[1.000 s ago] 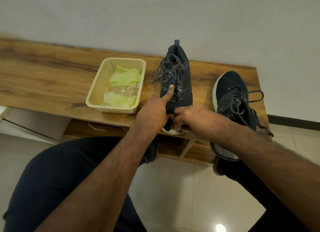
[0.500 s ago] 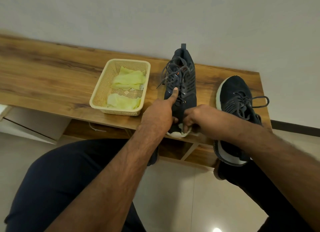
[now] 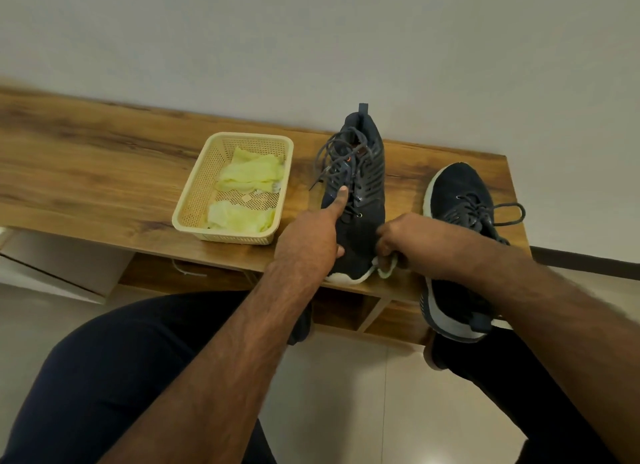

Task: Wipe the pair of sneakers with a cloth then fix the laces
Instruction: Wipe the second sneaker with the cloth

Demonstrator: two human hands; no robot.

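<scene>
My left hand (image 3: pixel 308 242) rests on the near shoe (image 3: pixel 356 200), which stands on the bench (image 3: pixel 104 173) with its toe toward me and its heel toward the wall. The thumb lies straight along the upper, up by the lower eyelets; the other fingers curl down over the shoe's left side and hold it steady. Its laces (image 3: pixel 332 155) are loose and straggle over the tongue and off to the left.

My right hand (image 3: pixel 412 242) is bunched round a pale cloth (image 3: pixel 386 268) (only a small edge of it peeks out under my fingers) and presses it against the right side of the toe, just at the white sole.

The second shoe (image 3: pixel 457 228) lies to the right, toe pointing away from me, heel hanging over the bench's front edge. My right forearm crosses over its middle. Its laces (image 3: pixel 498 211) are untied too, one loop flung out to the right.

Left of the near shoe sits a cream basket (image 3: pixel 194 204), close by but not touching, with two yellow-green cloths (image 3: pixel 249 176) inside.
</scene>
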